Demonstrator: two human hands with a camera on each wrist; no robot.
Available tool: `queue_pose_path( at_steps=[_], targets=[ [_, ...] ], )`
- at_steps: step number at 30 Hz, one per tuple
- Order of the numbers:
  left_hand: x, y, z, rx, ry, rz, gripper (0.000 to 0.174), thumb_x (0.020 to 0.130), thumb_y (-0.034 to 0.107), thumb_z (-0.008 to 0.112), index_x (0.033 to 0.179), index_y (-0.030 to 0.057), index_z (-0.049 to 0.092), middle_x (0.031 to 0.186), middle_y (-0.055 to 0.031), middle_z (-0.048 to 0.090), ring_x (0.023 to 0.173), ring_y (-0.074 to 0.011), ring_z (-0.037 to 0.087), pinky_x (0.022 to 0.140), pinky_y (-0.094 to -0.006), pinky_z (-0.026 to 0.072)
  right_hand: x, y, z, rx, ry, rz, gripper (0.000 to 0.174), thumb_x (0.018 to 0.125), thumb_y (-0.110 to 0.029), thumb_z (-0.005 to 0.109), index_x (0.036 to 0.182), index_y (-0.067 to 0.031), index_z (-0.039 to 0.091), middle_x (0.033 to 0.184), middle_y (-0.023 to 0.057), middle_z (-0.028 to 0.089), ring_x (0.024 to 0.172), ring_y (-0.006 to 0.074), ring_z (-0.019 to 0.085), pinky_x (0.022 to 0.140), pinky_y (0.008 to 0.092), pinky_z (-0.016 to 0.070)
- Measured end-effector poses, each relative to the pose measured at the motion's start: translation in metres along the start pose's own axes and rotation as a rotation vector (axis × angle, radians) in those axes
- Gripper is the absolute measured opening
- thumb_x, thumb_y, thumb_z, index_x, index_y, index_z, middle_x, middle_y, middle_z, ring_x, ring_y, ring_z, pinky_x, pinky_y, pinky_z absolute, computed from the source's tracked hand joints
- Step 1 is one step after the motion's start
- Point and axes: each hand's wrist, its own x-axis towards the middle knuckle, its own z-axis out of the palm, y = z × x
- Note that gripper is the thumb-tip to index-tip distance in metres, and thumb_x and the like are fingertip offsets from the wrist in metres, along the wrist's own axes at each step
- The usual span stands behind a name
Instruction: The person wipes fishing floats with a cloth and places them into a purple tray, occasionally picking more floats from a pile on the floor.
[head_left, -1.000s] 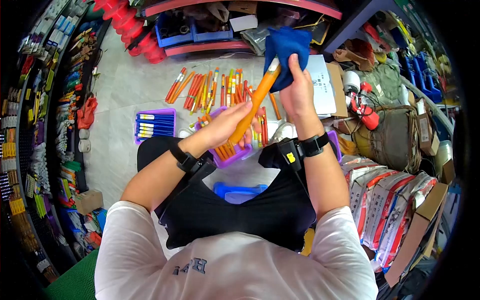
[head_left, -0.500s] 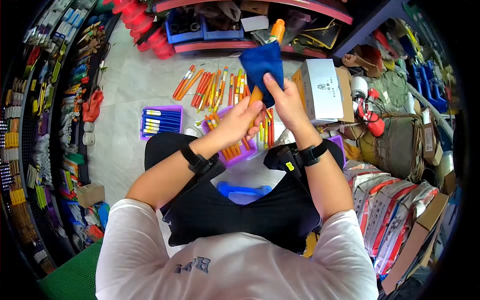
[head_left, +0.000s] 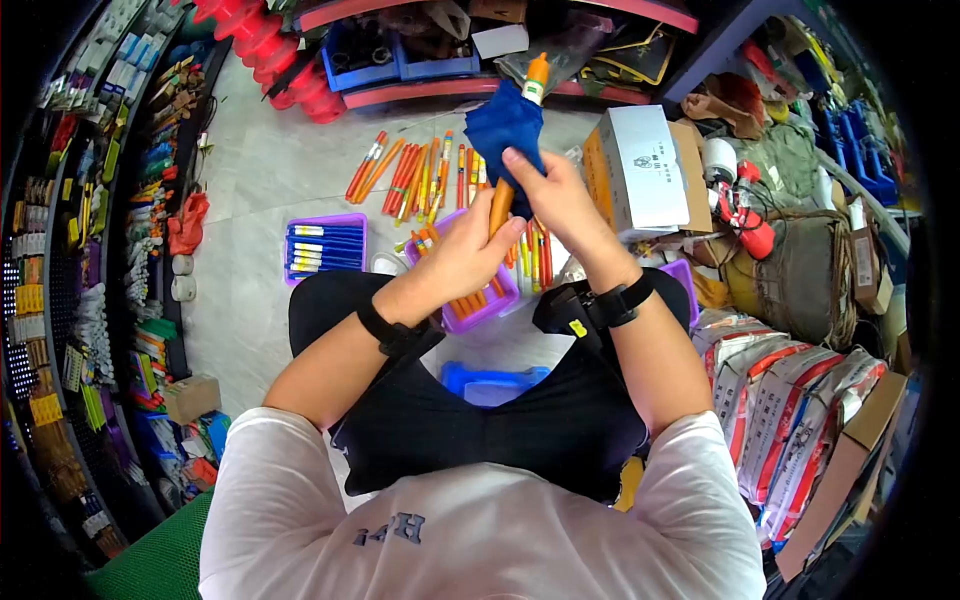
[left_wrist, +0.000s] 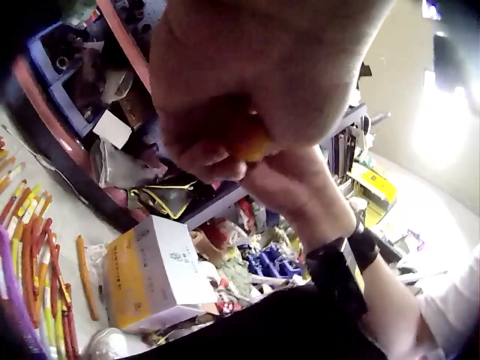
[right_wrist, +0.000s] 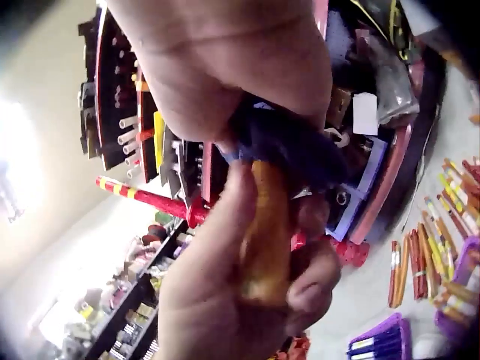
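Observation:
An orange wooden handle (head_left: 538, 70) with a white label points up and away in the head view. My left hand (head_left: 462, 248) grips its near end, fingers wrapped around it. A dark blue cloth (head_left: 508, 125) is wrapped about its middle, and my right hand (head_left: 562, 200) holds the cloth against the handle, thumb on top. Both hands sit close together. In the right wrist view the bare near end (right_wrist: 266, 232) shows between the left thumb and fingers. The left wrist view shows mostly the back of the left hand (left_wrist: 255, 67), hiding much of the handle.
Below the hands stands a purple basket (head_left: 512, 300) of orange handles. Another purple basket (head_left: 363, 245) holds blue labelled sticks. Several loose handles (head_left: 415, 180) lie on the floor ahead. A white box (head_left: 650, 170) stands right, near stacked bags (head_left: 780, 420). Shelves line the left.
The right hand and cloth have slid from the handle's far end down toward the left hand, uncovering the orange tip and label. The handle now points more steeply upward in the head view.

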Motion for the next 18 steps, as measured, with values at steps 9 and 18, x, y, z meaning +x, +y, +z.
queue_pose_path(
  at_steps=[9,18],
  targets=[
    [0.028,-0.02,-0.069,0.48,0.242,0.178,0.061,0.073,0.007,0.066,0.129,0.0082,0.041,0.119,-0.0132,0.052,0.114,-0.0257,0.052,0.104,-0.0412,0.0302,-0.017,-0.036,-0.025,0.666,-0.314,0.53,0.036,0.092,-0.028,0.058,0.113,0.001,0.057,0.102,0.0095,0.065,0.087,0.0164,0.064,0.078,0.0292,0.0523],
    [0.017,-0.024,-0.064,0.419,0.019,0.193,0.086,0.067,-0.004,0.066,0.14,0.0138,0.025,0.112,-0.0157,0.056,0.118,-0.0336,0.046,0.108,-0.0478,0.0207,-0.035,-0.06,-0.022,0.621,-0.44,0.606,0.045,0.092,-0.032,0.057,0.122,0.0009,0.052,0.115,0.0123,0.062,0.096,0.0197,0.064,0.084,0.0314,0.0518]
  ],
)
